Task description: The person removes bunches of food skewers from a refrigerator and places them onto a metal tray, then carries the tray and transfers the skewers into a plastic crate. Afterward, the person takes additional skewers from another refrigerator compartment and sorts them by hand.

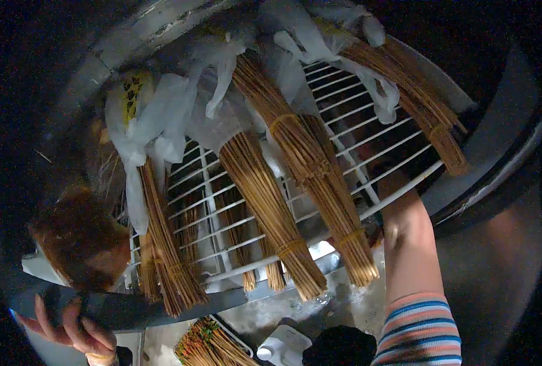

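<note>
At the lower left, my left hand (69, 329) rests against the dark front edge (222, 305) of a cabinet, fingers apart and holding nothing visible. My right forearm (412, 259), in a striped sleeve, reaches under a white wire shelf (399, 194). The right hand is in shadow behind the wires, so its fingers and anything in them are hidden. Bundles of thin wooden skewers lie on the shelf: one in the middle (271, 213), one beside it (335, 213), one at the right (417, 91). Yellowish bands tie them, and white plastic bags (167, 110) wrap their far ends.
More skewer bundles (274, 274) show below the shelf. A brown block-like item (82, 238) sits at the left end. On the floor are a tray of skewered food (207, 344), a white jug (283, 348) and a black rounded thing (338, 348). Dark walls surround the shelf.
</note>
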Action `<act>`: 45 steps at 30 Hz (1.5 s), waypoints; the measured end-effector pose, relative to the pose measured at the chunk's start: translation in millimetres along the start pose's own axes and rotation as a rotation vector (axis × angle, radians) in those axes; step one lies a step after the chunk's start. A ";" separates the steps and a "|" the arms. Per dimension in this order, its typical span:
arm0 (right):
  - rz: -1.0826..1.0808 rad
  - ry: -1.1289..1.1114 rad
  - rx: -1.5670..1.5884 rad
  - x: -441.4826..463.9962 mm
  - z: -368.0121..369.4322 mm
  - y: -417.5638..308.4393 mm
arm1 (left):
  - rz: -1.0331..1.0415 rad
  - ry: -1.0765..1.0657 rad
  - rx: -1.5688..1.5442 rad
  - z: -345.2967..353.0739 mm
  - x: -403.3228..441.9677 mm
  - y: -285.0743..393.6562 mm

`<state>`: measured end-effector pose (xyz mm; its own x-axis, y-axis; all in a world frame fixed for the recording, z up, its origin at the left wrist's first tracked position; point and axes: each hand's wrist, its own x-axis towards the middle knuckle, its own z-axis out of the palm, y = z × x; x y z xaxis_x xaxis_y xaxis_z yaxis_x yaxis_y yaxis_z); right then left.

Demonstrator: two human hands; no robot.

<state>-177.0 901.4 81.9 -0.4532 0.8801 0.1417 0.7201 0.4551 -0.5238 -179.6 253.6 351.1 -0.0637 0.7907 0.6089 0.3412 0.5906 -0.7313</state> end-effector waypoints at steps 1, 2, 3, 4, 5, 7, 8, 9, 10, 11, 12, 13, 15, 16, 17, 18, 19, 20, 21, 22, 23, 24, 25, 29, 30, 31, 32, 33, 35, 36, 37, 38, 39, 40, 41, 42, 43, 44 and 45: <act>-0.009 0.002 0.019 -4.8 -2.4 -3.2 | -0.054 0.006 -0.058 4.9 -10.7 -1.8; -0.025 0.010 0.058 -10.7 -4.7 -5.8 | -0.111 0.014 -0.117 7.6 -21.1 -4.5; -0.052 0.017 0.112 -19.9 -8.2 -10.5 | 0.033 0.046 -0.010 -2.6 17.3 2.4; -0.082 0.018 0.171 -32.6 -12.2 -16.8 | 0.033 0.043 -0.019 -1.5 15.2 1.8; -0.112 0.014 0.240 -48.1 -15.3 -23.5 | 0.015 0.040 -0.011 0.5 10.6 0.2; -0.146 -0.039 0.415 -86.3 -21.3 -33.3 | 0.000 0.030 -0.033 1.4 9.2 4.8; -0.141 -0.100 0.533 -105.5 -21.6 -41.3 | -0.015 0.060 -0.031 1.9 15.3 7.8; -0.139 -0.159 0.692 -131.8 -24.2 -48.0 | -0.034 0.090 -0.022 1.8 19.4 9.8; -0.122 -0.221 0.830 -160.2 -27.6 -54.2 | -0.033 0.082 -0.036 2.1 17.9 6.6; -0.098 -0.289 0.975 -182.8 -29.8 -62.7 | -0.022 0.087 -0.053 3.6 18.3 4.7; -0.070 -0.353 1.110 -202.6 -30.7 -71.6 | -0.013 0.095 -0.064 4.3 19.4 3.3; -0.043 -0.412 1.232 -221.8 -32.0 -80.0 | -0.012 0.086 -0.072 4.8 19.1 2.1; 0.000 -0.488 1.441 -255.1 -23.9 -96.3 | -0.013 0.107 -0.062 8.7 20.3 -0.4; 0.026 -0.509 1.527 -272.2 -18.6 -101.2 | 0.025 0.179 -0.097 11.7 24.5 -2.1; 0.093 -0.571 1.553 -288.7 -21.0 -101.9 | -0.043 0.147 -0.119 9.7 24.7 2.6; 0.162 -0.631 1.575 -305.3 -21.5 -101.3 | -0.051 0.176 -0.185 6.7 26.9 6.9; 0.421 -0.882 1.489 -315.5 -32.0 -99.8 | -0.012 0.122 -0.239 -8.5 33.0 6.9; 0.302 -0.788 1.393 -336.0 -41.1 -98.3 | -0.036 0.133 -0.296 -13.0 28.0 8.5; 0.228 -0.753 1.344 -358.3 -70.3 -107.0 | -0.022 0.095 -0.289 -19.8 24.6 4.8; 0.214 -0.657 1.316 -372.2 -70.9 -104.3 | -0.030 0.041 -0.376 -25.6 22.8 0.8; 0.130 -0.598 1.229 -381.4 -71.6 -96.0 | -0.026 0.038 -0.442 -31.4 21.0 -4.5; 0.067 -0.542 1.138 -385.4 -67.1 -83.7 | -0.014 0.024 -0.521 -30.5 21.3 -4.4; 0.050 -0.534 1.129 -400.2 -68.1 -71.8 | -0.034 0.084 -0.653 -35.8 10.1 -3.5; -0.126 -0.365 0.679 -418.2 -51.7 -30.8 | 0.009 -0.043 -1.112 -50.1 -68.1 35.5; -0.210 -0.296 0.396 -416.7 -49.3 -26.5 | 0.015 -0.120 -1.239 -54.8 -91.9 56.9; -0.194 -0.264 0.171 -425.3 -73.4 -50.4 | -0.005 -0.201 -1.372 -57.7 -115.3 79.0; -0.193 -0.260 0.168 -434.9 -71.1 -54.8 | -0.020 -0.294 -1.432 -60.3 -136.3 101.6; -0.194 -0.318 0.196 -445.0 -66.7 -55.3 | -0.120 -0.399 -1.574 -63.1 -150.4 125.2; -0.159 -0.384 0.377 -477.7 -46.8 -52.6 | -0.424 -0.671 -1.888 -60.3 -163.8 177.3; -0.128 -0.392 0.526 -499.1 -33.7 -52.3 | -0.663 -0.832 -2.125 -54.8 -164.0 206.3; -0.104 -0.420 0.588 -512.9 -36.9 -59.1 | -0.985 -0.943 -2.294 -54.5 -149.3 220.3; -0.077 -0.452 0.654 -527.4 -43.2 -67.6 | -1.334 -1.057 -2.426 -51.6 -133.5 231.5; -0.128 -0.407 0.622 -542.7 -43.6 -74.7 | -1.444 -0.927 -2.598 -45.5 -124.8 245.7; -0.177 -0.364 0.588 -557.0 -43.6 -79.3 | -1.555 -0.780 -2.763 -37.7 -119.8 261.0; -0.176 -0.373 0.544 -568.2 -44.0 -80.6 | -1.458 -0.788 -2.640 -29.7 -116.6 275.5; -0.174 -0.384 0.498 -573.9 -47.8 -80.9 | -1.492 -0.840 -2.562 -26.2 -115.2 281.6; -0.194 -0.464 0.438 -572.8 -53.1 -79.9 | -1.470 -0.867 -2.591 -22.5 -119.2 283.1; -0.188 -0.462 0.446 -568.4 -60.0 -79.1 | -1.441 -0.890 -2.618 -15.2 -122.8 281.2; -0.344 -0.574 0.381 -559.9 -70.7 -81.4 | -1.521 -0.875 -2.664 -19.3 -117.7 269.5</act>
<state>55.3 381.1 104.6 -0.8955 0.4418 -0.0542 0.3053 0.5209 -0.7972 -62.1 316.6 88.3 -0.5949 0.7229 -0.3515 -0.6002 -0.1087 0.7924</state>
